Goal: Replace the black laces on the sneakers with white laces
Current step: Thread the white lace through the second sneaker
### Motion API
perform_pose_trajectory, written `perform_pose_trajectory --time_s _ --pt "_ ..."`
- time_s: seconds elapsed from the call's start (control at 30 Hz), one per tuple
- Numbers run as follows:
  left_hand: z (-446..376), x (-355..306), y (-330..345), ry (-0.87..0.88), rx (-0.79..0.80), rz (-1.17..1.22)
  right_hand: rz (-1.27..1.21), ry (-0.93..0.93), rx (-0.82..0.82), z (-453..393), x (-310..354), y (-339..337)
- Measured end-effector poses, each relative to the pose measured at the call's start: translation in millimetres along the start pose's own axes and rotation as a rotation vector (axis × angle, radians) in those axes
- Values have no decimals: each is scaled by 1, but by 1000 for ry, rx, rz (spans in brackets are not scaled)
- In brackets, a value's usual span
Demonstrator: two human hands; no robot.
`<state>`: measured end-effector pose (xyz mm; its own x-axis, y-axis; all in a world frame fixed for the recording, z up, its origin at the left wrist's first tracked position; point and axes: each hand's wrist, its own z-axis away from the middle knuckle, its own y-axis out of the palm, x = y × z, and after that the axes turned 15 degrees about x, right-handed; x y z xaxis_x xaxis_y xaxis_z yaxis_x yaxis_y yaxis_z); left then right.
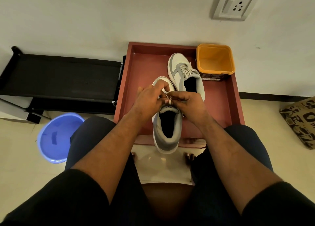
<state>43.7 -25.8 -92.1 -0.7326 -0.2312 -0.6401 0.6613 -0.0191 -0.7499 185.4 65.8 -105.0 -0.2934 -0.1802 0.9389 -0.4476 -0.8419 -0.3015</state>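
So, biggest first: red tray on the floor against the wall carries both sneakers and a tub.

Near sneaker sits mid-tray, heel hanging over the near edge, toe toward the far side. Looks light, with a soft padded collar and a stiffer sole. It'll slide on the tray if tugged, so brace it at the collar or tongue while pulling lace.

Far sneaker lies toward the far right corner, already strung with a white lace, and just touches the near one at the toe. Judging by that, one shoe is done.

Left hand and right hand meet over the near sneaker's tongue, fingers curled, pinching a pale lace between them. Only a short bit shows, rest hidden under the fingers. Lace is thin, limp and flat; grip it near the tip, since slack flops.

No black lace visible anywhere.

Around:
- orange tub, far right corner of the tray, just beside the far sneaker, looks empty
- black rack left of the tray, along the wall
- blue basin on the floor at near left
- patterned cushion at right
- wall socket above

Nothing blocks the hands; the far sneaker crowds the toe end slightly.
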Motion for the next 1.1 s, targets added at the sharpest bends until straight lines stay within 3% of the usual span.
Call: perform_pose_trajectory --time_s 0.2,0.33,0.47,0.67,0.93,1.1 --pt "1 8 7 -11 51 371 -20 30 -108 -1 1 0" --pt "-3 4 17 -25 -131 546 -28 25 -133 -3 0 5" --pt "-5 -4 21 -93 -204 713 16 5 -150 -4 1 7" --pt "-6 -8 19 -271 -258 935 570 -172 -127 -3 3 9" --pt "-8 -10 14 -179 -174 716 884 -136 -145 -9 -1 12" --pt "-5 -3 8 -33 -42 581 799 21 -19 -11 -1 7"
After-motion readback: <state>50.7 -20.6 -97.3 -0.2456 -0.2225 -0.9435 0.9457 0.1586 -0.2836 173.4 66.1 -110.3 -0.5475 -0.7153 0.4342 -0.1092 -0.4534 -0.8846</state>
